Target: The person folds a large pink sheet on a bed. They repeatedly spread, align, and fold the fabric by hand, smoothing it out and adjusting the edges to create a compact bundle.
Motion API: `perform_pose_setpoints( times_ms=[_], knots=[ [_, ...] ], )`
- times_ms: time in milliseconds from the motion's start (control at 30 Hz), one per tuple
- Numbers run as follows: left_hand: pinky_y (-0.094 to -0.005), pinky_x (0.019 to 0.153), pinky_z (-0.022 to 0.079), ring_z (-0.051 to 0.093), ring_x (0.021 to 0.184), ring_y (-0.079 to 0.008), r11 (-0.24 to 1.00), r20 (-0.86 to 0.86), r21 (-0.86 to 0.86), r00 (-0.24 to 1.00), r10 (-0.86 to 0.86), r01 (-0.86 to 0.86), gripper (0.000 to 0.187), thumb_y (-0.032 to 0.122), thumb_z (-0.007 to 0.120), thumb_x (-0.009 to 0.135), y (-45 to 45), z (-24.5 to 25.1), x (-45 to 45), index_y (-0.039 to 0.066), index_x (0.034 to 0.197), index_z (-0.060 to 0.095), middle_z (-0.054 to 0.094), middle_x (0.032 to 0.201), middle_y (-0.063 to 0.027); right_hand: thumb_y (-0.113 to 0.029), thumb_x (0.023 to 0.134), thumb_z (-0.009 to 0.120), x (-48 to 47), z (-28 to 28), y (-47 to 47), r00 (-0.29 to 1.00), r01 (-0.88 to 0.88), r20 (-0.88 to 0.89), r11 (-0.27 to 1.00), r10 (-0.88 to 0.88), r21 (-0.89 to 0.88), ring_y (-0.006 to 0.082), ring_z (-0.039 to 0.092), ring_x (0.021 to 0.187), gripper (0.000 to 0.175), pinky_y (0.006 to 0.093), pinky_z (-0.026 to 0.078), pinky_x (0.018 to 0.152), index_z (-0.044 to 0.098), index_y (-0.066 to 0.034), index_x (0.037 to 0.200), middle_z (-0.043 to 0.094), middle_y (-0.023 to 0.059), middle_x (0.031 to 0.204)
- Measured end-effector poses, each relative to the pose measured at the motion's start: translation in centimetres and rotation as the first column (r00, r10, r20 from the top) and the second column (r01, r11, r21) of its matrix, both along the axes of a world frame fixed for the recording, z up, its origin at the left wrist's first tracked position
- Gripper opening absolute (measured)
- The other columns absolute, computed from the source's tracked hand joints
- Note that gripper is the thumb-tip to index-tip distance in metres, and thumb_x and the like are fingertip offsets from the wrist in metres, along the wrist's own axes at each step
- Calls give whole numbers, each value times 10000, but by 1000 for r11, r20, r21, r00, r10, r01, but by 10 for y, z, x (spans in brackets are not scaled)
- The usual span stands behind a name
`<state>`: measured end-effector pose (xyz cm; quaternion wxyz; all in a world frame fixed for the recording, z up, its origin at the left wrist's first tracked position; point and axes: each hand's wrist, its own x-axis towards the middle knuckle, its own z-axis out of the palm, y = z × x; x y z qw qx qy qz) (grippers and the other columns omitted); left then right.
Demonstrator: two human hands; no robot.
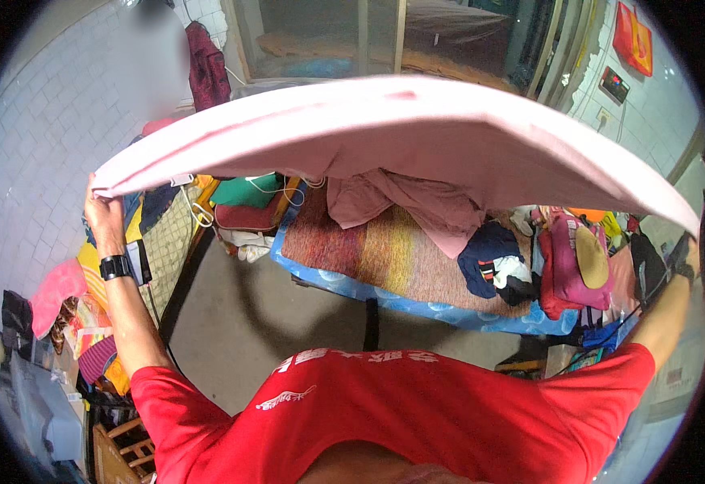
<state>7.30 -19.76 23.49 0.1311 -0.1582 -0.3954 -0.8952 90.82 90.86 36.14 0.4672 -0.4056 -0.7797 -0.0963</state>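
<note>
A large pink cloth (425, 145) is stretched wide between my raised arms. My left hand (103, 209) pinches one corner at the far left. At the right rim of the picture, my right hand (689, 257) grips the opposite corner, partly lost in the dark edge. The cloth's top edge bows upward, and its lower folds hang over a bed (334, 248) with a striped woven cover. On that bed, below the cloth's right half, lies a dark blue and white garment (497, 266).
Right of the garment sit a magenta cushion (570, 266) and a tan oval object (592, 257). On the left, a second bed (174, 254) carries bedding and white cables. A wooden chair (125, 451) stands at lower left. Concrete floor (219, 320) shows between the beds.
</note>
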Motion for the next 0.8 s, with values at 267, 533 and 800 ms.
perform_pose_setpoints(
  times_ms=[267, 533, 800],
  knots=[
    [-346, 893, 467, 613, 958, -219, 988, 243, -40, 961, -132, 146, 290, 272, 573, 930, -49, -110, 43, -4, 1012, 610, 653, 1018, -101, -304, 969, 489, 32, -122, -99, 795, -399, -605, 779, 33, -483, 195, 564, 936, 467, 277, 441, 826, 550, 116, 1164, 619, 104, 1022],
    [-344, 908, 453, 576, 978, -228, 979, 563, -161, 827, -14, 125, 352, 282, 633, 892, -83, -220, 133, -32, 1047, 593, 628, 1024, -109, -292, 932, 555, 48, -244, -157, 687, -651, -727, 444, 1, -615, 250, 623, 932, 400, 365, 523, 821, 559, 8, 1196, 642, 133, 1060],
    [-369, 857, 464, 581, 908, -220, 967, 718, -219, 692, 72, 127, 243, 245, 593, 912, -90, -314, 205, 16, 993, 599, 632, 949, -75, -223, 929, 561, 73, -363, -203, 438, -714, -813, 402, -383, -574, 282, 605, 1003, 385, 381, 503, 892, 527, 44, 1205, 601, 168, 1157]
  ],
)
